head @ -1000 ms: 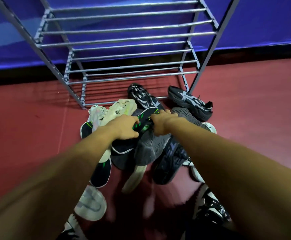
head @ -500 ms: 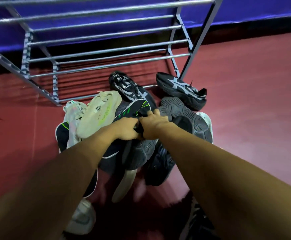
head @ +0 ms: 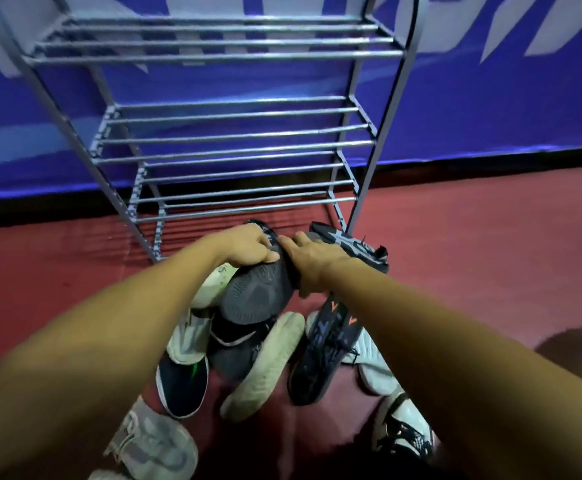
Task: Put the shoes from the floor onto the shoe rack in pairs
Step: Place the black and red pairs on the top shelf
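Shoe (head: 255, 292), dark, sole facing me at centre frame: my left hand (head: 248, 247) and right hand (head: 313, 258) grip it, fingers curled round its edges, above the pile (head: 265, 362), below the rack (head: 213, 56).

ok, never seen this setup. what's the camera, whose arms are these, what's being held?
No machine here: a person works with bare hands. Every picture comes from one wide-angle camera worn on the head, looking forward and down, so both arms are the wearer's own. The left hand and right hand both have a grip on a dark shoe whose grey sole faces the camera; whether a second shoe sits against it I cannot tell. Under them, shoes lie piled on the red floor, among them a white shoe and a black shoe with orange marks. Behind stands the metal shoe rack.
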